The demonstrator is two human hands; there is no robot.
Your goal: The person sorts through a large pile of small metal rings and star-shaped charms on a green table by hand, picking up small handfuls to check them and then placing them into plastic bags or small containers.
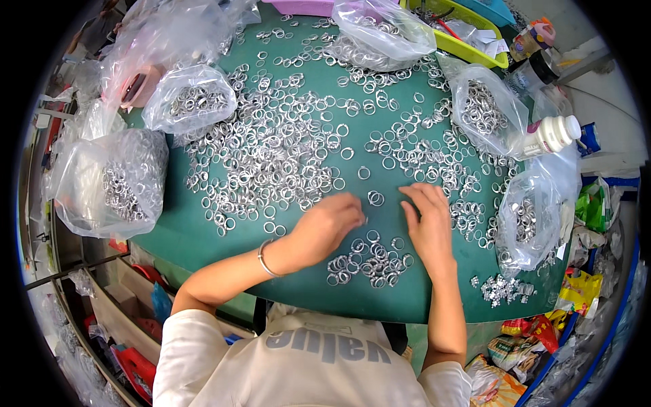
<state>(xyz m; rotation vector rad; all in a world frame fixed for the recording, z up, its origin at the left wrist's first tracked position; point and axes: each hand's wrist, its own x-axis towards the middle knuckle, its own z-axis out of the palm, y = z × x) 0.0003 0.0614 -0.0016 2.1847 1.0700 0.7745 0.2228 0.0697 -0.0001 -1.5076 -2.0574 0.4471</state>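
Note:
Silver finger rings lie loose all over a green table (183, 237). My left hand (327, 227), with a bangle at the wrist, is over the table beside the large spread of rings (271, 146). Its fingers are curled together and slightly blurred; a small pale bit shows at the fingertips, too unclear to name. My right hand (428, 220) rests to the right, thumb and fingers apart, holding nothing I can see. Between the hands lie a few rings (375, 198). A small pile of rings (380, 263) sits nearest my body, between my forearms.
Clear plastic bags of rings stand around: a large bag (146, 176) and a smaller bag (190, 102) left, a far bag (380, 41), and two at right (478, 112), (529, 220). A white bottle (550, 136) leans at the right. Small silver pieces (502, 290) lie near the right edge.

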